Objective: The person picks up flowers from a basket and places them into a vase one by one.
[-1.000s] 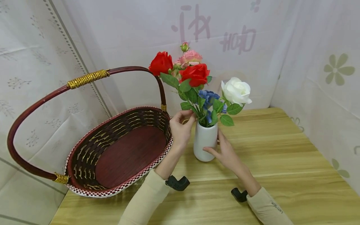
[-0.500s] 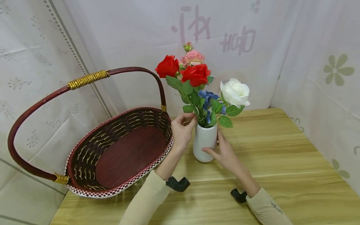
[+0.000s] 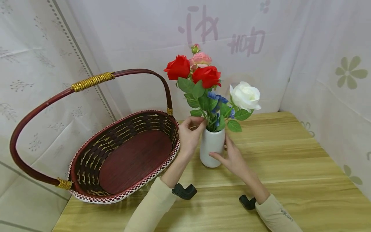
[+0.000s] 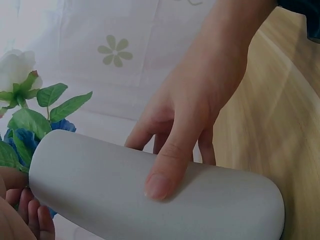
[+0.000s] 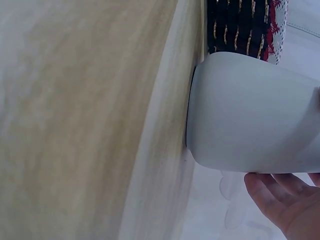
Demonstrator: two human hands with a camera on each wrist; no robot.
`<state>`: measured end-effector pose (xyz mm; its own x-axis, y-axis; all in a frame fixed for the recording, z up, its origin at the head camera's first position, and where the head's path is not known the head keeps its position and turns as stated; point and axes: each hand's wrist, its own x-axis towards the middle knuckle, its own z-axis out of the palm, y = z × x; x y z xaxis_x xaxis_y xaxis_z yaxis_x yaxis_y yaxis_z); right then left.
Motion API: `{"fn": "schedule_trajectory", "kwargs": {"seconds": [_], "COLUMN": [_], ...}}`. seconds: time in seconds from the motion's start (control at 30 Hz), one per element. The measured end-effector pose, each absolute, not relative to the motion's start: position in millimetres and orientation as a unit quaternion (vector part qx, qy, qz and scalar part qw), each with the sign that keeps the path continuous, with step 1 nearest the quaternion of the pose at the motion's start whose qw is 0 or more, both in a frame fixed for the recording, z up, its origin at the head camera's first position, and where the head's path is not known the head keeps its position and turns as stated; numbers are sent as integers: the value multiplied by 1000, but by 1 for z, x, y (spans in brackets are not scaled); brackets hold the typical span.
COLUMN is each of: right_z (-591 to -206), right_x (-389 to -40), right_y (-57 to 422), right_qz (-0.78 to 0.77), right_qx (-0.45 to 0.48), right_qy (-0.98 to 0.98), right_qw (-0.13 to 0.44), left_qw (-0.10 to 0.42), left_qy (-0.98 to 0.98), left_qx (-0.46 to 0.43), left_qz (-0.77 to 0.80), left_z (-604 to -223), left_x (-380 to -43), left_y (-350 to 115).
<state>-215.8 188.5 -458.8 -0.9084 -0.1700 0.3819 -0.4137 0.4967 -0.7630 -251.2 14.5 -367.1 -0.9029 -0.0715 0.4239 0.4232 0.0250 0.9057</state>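
Note:
A white vase (image 3: 212, 149) stands upright on the wooden table, holding red roses (image 3: 206, 76), a pink flower (image 3: 201, 59) with a bud above it, blue flowers (image 3: 218, 97) and a white rose (image 3: 245, 95) leaning right. My left hand (image 3: 189, 137) is at the left of the vase's mouth, thumb and forefinger pinching a flower stem just above the rim; the stem is largely hidden by the fingers. My right hand (image 3: 234, 158) grips the vase from the right, thumb across its front and the other fingers behind, as the left wrist view also shows.
A dark red woven basket (image 3: 136, 161) with a tall arched handle (image 3: 92, 82) stands to the left, its rim close to my left hand. Printed curtains (image 3: 139, 35) hang behind and at both sides. The wooden table (image 3: 290, 167) extends right of the vase.
The left red rose has shifted right, closer to the other red rose, and my left hand has moved slightly right with it. My right hand stays on the vase.

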Motion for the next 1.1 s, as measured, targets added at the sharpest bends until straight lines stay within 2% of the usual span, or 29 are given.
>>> {"fn": "schedule_trajectory", "kwargs": {"seconds": [0.33,1.1], "right_z": [-458,-440], "right_x": [-217,-216], "right_y": [193,205], "right_qz": [471,487], "right_qx": [183,174], "right_qy": [-855,-853], "right_qw": [116,67], "left_qw": [186,163], "left_qy": [-701,-691], "left_qx": [-140,-134], "left_qz": [-674,-692], "left_z": [-365,-372], "left_x": [-250,-240], "left_y": [16,-3]}}
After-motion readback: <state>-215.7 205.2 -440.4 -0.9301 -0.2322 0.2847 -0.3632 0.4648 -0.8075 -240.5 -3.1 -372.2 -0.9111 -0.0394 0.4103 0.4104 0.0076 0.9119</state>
